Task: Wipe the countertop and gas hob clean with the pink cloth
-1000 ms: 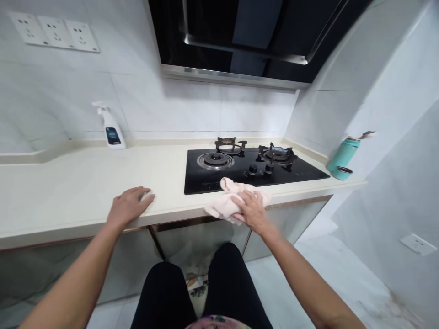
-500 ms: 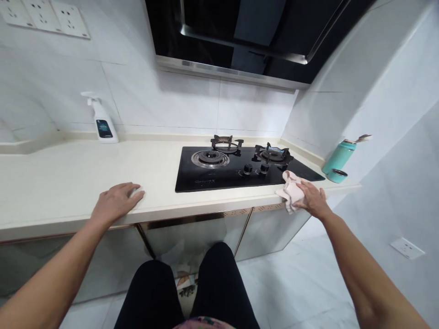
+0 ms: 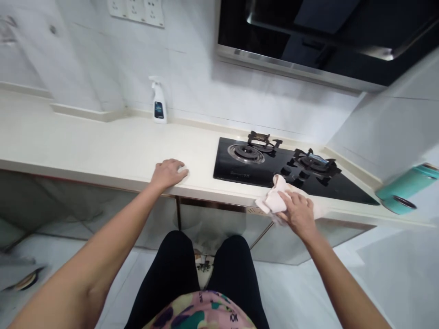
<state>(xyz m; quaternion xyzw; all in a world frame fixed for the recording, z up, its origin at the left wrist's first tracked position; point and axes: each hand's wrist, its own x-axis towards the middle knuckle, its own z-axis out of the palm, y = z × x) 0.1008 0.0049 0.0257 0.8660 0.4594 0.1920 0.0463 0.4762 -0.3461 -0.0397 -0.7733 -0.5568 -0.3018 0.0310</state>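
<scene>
My right hand presses a crumpled pale pink cloth against the front edge of the cream countertop, just in front of the black two-burner gas hob. Its fingers curl over the cloth. My left hand rests flat on the countertop near its front edge, left of the hob, fingers together and holding nothing.
A white spray bottle stands at the back of the counter by the tiled wall. A teal flask with its cup lies at the counter's right end. A dark range hood hangs above the hob. Cabinet fronts run below the counter.
My right hand has dragged the cloth from the hob's right end back toward the left along the counter's front edge. The view swung left. My left hand stayed planted.
</scene>
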